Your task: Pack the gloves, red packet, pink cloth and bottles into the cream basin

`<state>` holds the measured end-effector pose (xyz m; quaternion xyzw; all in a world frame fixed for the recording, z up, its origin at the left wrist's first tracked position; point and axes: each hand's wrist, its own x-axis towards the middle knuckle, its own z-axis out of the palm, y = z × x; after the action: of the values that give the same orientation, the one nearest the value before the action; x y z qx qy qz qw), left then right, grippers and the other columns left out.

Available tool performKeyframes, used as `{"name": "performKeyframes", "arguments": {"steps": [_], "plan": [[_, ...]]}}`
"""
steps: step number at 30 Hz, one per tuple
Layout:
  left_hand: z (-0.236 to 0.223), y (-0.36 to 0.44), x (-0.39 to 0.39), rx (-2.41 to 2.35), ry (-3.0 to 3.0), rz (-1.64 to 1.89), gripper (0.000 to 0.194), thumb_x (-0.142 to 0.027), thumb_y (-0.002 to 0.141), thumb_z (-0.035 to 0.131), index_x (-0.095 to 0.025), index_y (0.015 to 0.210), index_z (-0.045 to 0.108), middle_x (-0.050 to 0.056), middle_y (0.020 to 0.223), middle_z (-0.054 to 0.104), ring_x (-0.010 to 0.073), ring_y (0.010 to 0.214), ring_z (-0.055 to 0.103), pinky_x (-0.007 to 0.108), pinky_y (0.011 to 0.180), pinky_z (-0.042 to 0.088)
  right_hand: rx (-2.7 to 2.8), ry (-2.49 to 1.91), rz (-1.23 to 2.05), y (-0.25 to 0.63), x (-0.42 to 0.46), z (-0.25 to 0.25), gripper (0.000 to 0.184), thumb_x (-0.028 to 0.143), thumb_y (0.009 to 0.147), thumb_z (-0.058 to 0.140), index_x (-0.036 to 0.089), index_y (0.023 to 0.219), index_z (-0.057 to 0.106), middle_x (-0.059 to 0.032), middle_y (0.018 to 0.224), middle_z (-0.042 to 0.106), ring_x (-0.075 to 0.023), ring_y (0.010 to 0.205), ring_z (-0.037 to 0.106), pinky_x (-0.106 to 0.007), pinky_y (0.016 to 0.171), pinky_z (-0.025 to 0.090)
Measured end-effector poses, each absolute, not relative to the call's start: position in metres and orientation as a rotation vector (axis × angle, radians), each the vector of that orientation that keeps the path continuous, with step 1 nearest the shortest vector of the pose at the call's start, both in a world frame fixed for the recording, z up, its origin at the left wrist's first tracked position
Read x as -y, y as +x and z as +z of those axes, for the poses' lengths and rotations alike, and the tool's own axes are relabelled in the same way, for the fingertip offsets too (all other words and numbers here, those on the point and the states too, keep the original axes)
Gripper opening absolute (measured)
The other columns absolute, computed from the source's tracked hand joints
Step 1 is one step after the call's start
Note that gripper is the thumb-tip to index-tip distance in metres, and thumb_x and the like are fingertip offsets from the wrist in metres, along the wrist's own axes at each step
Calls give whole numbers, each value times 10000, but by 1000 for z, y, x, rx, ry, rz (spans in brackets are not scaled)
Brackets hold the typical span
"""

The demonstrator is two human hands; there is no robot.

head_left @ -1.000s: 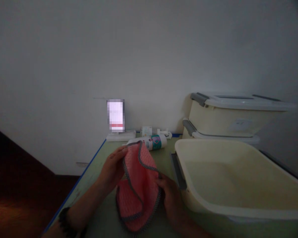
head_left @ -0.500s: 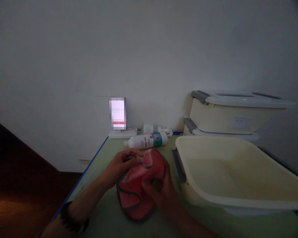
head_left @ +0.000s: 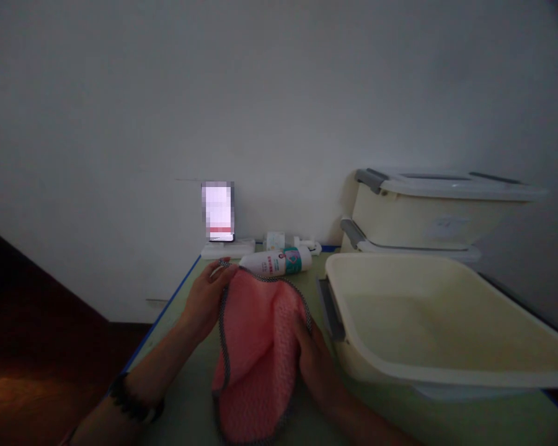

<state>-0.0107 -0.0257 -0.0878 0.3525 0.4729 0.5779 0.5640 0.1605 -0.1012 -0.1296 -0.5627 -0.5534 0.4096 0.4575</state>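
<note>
A pink cleaning cloth (head_left: pixel 255 347) with a dark patterned edge hangs partly spread between my hands, above the green tabletop (head_left: pixel 186 396). My left hand (head_left: pixel 207 294) pinches its upper left corner. On the cloth's right side, my right hand (head_left: pixel 314 356) is closed on the edge, thumb in front and the other fingers mostly hidden. Just beyond the cloth lies a white bottle (head_left: pixel 279 261) with a green and purple label, its left end close to my left fingertips.
A large cream plastic bin (head_left: pixel 400 365), lidless with grey handles, stands at the right. Lidded storage boxes (head_left: pixel 413 217) are stacked behind it. At the back, a lit phone (head_left: pixel 219 210) leans near a white stand (head_left: pixel 227 249), beside a clear spray bottle (head_left: pixel 276 240).
The cloth has gone from bunched and folded to more opened out. My left hand has moved left and up with its corner; the right hand has shifted slightly right.
</note>
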Motion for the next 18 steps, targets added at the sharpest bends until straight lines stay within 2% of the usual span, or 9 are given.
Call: {"name": "performKeyframes", "arguments": {"steps": [3, 7, 12, 14, 16, 18], "plan": [[-89, -10, 28, -1062, 907, 1232, 445, -210, 668, 735, -196, 1068, 540, 39, 1007, 677, 147, 760, 653, 255, 677, 530, 1265, -1425, 1115, 160, 100, -129, 488, 445, 901, 338, 157, 1254, 513, -116, 1299, 545, -232, 1246, 458, -423, 1034, 355], [-87, -7, 36, -1226, 1113, 1101, 347, -346, 700, 699, -154, 977, 615, 24, 789, 692, 155, 640, 632, 254, 592, 503, 1283, -1341, 1123, 155, 100, -130, 487, 351, 851, 441, 149, 1294, 434, -117, 1340, 497, -218, 1274, 418, -386, 1070, 299], [-83, -10, 35, -1433, 1506, 1097, 313, -428, 706, 633, -146, 828, 690, 49, 778, 718, 215, 760, 644, 281, 675, 494, 1312, -1226, 1057, 153, 99, -137, 630, 190, 769, 488, 215, 1358, 267, -81, 1334, 461, -187, 1192, 476, -353, 1017, 357], [-84, -10, 34, -1429, 1622, 1048, 287, -414, 694, 634, -164, 811, 713, 48, 801, 731, 230, 796, 645, 294, 711, 491, 1361, -1174, 1032, 152, 99, -137, 554, 182, 760, 502, 232, 1291, 351, -63, 1280, 479, -182, 1165, 475, -346, 1001, 361], [-87, -10, 35, -1353, 1698, 969, 254, -395, 694, 636, -184, 800, 729, 40, 801, 737, 225, 790, 649, 295, 723, 489, 1420, -1129, 975, 152, 99, -136, 369, 202, 761, 525, 233, 1125, 475, -49, 1170, 521, -183, 1108, 491, -342, 973, 370], [-90, -8, 37, -1246, 1742, 893, 220, -376, 699, 640, -195, 786, 731, 34, 773, 734, 204, 739, 648, 284, 700, 490, 1439, -1113, 937, 151, 99, -134, 235, 228, 752, 560, 230, 982, 510, -37, 1078, 541, -183, 1031, 514, -342, 921, 389]]}}
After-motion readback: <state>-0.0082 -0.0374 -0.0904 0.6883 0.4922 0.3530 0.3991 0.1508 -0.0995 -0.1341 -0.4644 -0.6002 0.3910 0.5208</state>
